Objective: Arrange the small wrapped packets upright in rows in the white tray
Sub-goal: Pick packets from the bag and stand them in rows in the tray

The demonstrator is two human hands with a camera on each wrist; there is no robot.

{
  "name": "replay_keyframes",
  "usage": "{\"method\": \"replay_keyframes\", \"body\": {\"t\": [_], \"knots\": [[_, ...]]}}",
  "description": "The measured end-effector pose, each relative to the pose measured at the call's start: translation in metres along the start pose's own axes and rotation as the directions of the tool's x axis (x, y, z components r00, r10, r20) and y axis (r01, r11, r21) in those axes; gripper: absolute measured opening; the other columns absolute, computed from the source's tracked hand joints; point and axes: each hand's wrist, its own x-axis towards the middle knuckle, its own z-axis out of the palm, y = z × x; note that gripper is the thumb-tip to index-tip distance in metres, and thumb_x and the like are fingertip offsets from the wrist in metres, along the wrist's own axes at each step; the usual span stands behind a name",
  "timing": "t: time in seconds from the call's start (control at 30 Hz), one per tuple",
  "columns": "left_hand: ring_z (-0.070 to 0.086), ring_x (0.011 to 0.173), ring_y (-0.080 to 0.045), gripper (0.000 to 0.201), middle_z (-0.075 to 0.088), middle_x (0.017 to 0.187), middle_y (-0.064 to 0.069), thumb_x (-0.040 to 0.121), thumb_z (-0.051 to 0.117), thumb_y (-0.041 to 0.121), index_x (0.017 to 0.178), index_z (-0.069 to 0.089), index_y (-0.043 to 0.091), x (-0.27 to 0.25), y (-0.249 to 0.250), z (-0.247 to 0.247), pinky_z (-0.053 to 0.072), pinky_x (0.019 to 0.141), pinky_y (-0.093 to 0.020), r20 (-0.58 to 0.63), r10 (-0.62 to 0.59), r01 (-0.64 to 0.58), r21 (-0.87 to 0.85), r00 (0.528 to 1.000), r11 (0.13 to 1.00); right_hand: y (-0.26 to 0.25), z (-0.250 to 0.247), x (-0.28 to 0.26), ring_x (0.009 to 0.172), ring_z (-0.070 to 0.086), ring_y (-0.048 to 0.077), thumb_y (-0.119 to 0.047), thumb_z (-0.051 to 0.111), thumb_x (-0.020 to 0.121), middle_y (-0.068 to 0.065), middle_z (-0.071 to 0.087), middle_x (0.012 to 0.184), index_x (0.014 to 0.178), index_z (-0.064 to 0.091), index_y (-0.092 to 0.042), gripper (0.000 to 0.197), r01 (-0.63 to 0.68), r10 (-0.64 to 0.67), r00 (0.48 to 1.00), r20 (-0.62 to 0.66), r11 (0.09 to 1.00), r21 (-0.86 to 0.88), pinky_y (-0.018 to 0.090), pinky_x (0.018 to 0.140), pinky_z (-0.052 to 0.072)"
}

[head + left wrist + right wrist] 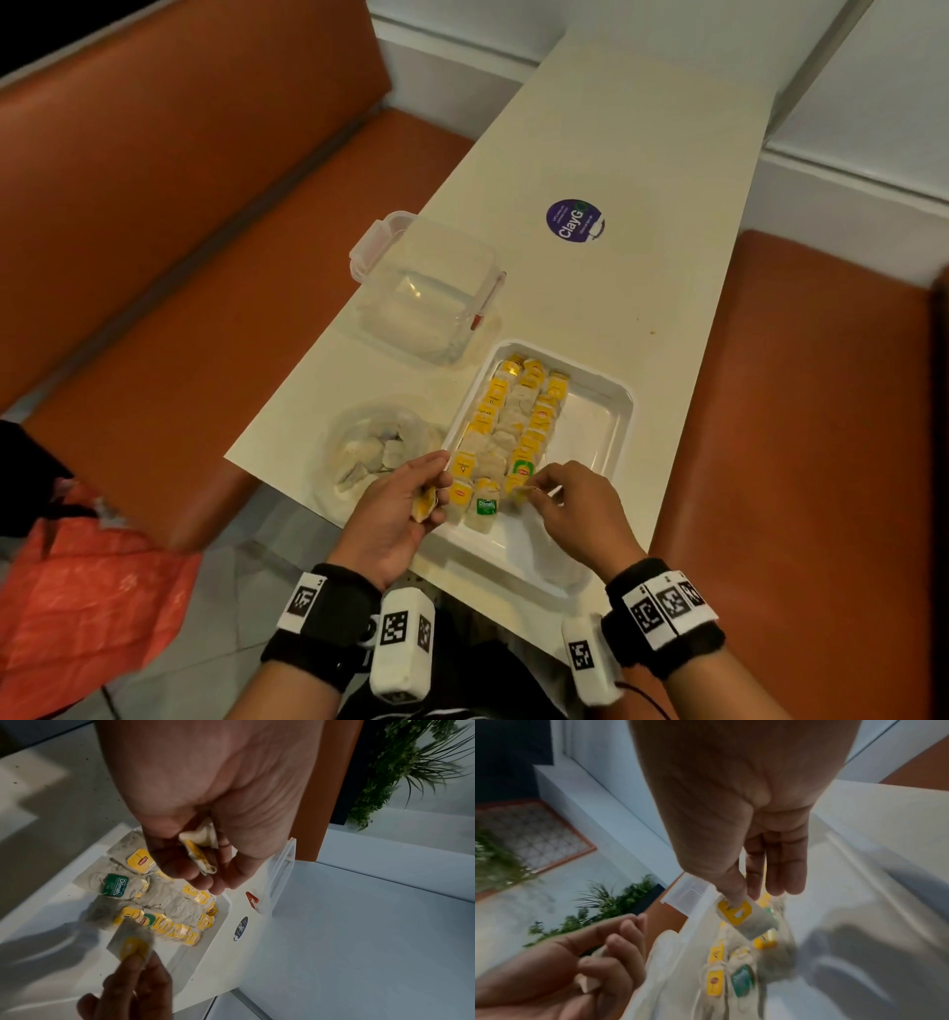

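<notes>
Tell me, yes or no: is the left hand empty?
No, the left hand holds a yellow-tagged packet in its curled fingers.

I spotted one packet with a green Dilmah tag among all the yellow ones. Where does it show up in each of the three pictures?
Head: the green Dilmah packet stands at the near end of the middle row in the white tray, between the hands.
Left wrist: left of centre, below the left hand.
Right wrist: low, right of centre, blurred.
Shared landmark: the yellow Lipton packet beside it.
</notes>
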Motion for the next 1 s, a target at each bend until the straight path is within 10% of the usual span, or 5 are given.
{"method": "replay_keyframes", "body": {"t": [0.67,1.0], "knots": [[0.057,0.062,-0.012,0.037,0.067,0.08,-0.005,0.094,0.075,0.017,0.128,0.069,0.002,-0.001,-0.003,-0.007,0.042,0.055,-0.025,-0.048,0.0,0.003,0.069,0.999,0.998,0.025,0.034,0.007,0.081,0.069,0.0,-0.029,0.076,0.091,-0.011,0.076,0.088,0.093,0.074,-0.033,0.005,-0.045,-0.01,0.978,0.206,0.965,0.257,0.005,0.067,0.044],[0.057,0.06,-0.011,0.037,0.067,0.078,-0.003,0.095,0.075,0.018,0.128,0.07,0.002,0.0,-0.003,-0.016,0.043,0.055,-0.024,-0.072,-0.007,0.014,0.087,0.997,0.996,0.017,0.05,0.022,0.086,0.062,0.009,-0.027,0.07,0.094,-0.01,0.068,0.093,0.104,0.074,-0.023,0.011,-0.142,0.14,0.99,0.024,0.964,0.224,0.007,0.066,0.036]]}}
